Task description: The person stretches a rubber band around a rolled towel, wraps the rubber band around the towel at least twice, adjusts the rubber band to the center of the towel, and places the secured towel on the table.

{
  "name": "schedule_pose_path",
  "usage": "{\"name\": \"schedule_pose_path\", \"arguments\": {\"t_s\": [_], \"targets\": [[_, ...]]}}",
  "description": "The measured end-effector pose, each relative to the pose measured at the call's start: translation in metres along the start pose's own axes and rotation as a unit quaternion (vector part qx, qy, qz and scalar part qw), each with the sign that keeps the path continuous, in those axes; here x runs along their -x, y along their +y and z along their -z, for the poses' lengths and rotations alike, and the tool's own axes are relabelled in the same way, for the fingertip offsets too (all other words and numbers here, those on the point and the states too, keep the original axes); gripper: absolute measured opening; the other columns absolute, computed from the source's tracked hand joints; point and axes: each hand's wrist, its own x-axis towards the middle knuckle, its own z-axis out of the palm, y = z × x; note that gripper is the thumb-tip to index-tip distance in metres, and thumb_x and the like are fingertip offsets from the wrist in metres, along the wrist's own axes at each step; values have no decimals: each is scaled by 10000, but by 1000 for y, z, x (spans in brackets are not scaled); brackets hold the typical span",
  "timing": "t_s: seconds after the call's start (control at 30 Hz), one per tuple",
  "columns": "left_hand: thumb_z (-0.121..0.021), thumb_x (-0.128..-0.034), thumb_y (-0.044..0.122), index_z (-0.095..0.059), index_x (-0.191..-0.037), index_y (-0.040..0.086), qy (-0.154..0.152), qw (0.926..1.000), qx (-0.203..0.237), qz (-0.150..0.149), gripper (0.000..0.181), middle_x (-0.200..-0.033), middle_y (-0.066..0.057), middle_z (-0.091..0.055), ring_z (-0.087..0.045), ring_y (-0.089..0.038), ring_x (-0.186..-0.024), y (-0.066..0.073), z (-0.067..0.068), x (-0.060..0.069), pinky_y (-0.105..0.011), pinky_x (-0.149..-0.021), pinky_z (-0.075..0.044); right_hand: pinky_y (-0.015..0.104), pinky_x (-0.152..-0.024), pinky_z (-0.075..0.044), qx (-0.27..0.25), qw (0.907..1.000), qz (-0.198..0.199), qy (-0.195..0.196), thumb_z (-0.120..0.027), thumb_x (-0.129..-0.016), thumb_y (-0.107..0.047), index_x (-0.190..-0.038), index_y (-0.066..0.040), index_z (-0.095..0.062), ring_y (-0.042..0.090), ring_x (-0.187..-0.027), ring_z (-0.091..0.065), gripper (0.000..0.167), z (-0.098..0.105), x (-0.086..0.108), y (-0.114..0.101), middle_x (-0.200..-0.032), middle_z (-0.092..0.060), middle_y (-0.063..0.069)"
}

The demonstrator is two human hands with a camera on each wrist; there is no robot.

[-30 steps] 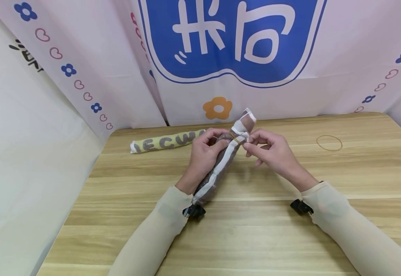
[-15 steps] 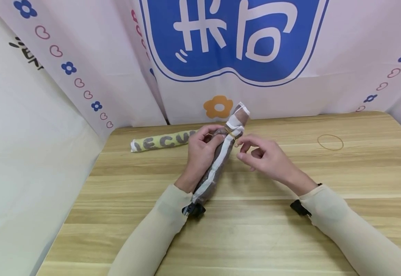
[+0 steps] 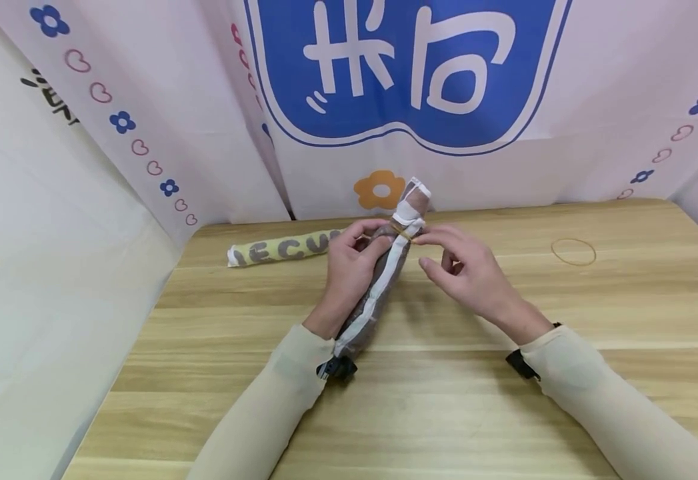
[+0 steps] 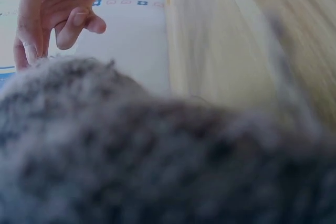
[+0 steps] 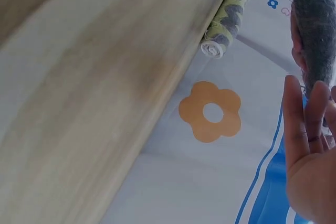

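Observation:
A rolled grey-brown cloth [image 3: 379,293] with a white edge strip slants up from the left wrist, a rubber band [image 3: 407,233] round it near its upper end. My left hand [image 3: 351,267] grips the roll just below the band, thumb on top. At the band's right side my right hand [image 3: 469,270] touches with its index finger, the thumb apart from it. In the left wrist view the blurred cloth [image 4: 157,156] fills the lower part, with the right hand [image 4: 58,9] beyond. The right wrist view shows the right hand [image 5: 312,166] beside the tapered end of the roll [image 5: 315,30].
A yellow and grey rolled cloth [image 3: 285,249] lies behind the left hand, partly covered by it. One loose rubber band [image 3: 573,251] lies at the right on the wooden table [image 3: 433,413]. A printed curtain [image 3: 325,180] hangs behind the table's back edge.
The roll's upper end has shifted slightly left. My right hand let the band go, drew back a little, and its index finger has come back to the band.

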Motion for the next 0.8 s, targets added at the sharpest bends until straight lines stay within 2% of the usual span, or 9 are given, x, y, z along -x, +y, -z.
{"name": "schedule_pose_path", "arguments": {"t_s": [0.13,0.23,0.33,0.47,0.63,0.8], "targets": [[-760,-902,-7,-774,-1114,-22,36,10000,-35,-17,212,-956,-140,-748,-591,-90,-682,0,0,1,-216,-620,-477,185,-527,-444,-7,9999,92,133,-727,-939,59,-1247,-13,-735,84,-581,-532,317,-3,2,-2,-1291,-699,134],[-766,-907,-5,-774,-1113,-17,-17,9999,-125,-97,207,-1002,-111,-770,-604,-96,-707,0,-1,2,-227,-643,-490,167,-529,-433,282,9982,299,435,-728,-932,75,-1199,6,-741,80,-581,-530,276,-5,2,-2,-1233,-721,141],[-771,-910,4,-776,-1109,-2,-45,9995,-230,-225,199,-1057,-83,-783,-618,-103,-749,1,-3,3,-240,-677,-503,156,-533,-428,704,9920,630,837,-742,-922,80,-1152,17,-749,80,-579,-530,239,-7,1,-3,-1160,-742,145],[-776,-914,15,-779,-1113,8,-49,9989,-328,-327,199,-1067,-77,-780,-621,-111,-769,3,-3,5,-250,-695,-509,165,-518,-412,1019,9826,936,1243,-760,-906,77,-1171,-12,-767,71,-556,-507,279,-9,0,-5,-1090,-747,124],[-776,-926,31,-784,-1114,21,-72,9986,-438,-297,189,-1068,-67,-775,-633,-121,-789,2,-4,6,-251,-704,-514,187,-499,-444,1231,9771,1143,1302,-776,-885,86,-1200,-53,-800,74,-545,-540,345,-11,0,-8,-1087,-742,124],[-790,-922,52,-787,-1114,30,-52,9988,-418,-232,193,-1037,-61,-763,-639,-155,-787,3,-7,9,-251,-690,-520,266,-497,-505,1598,9690,1268,1394,-807,-866,76,-1170,-51,-817,124,-577,-605,330,-14,0,-10,-1062,-740,129]]}}
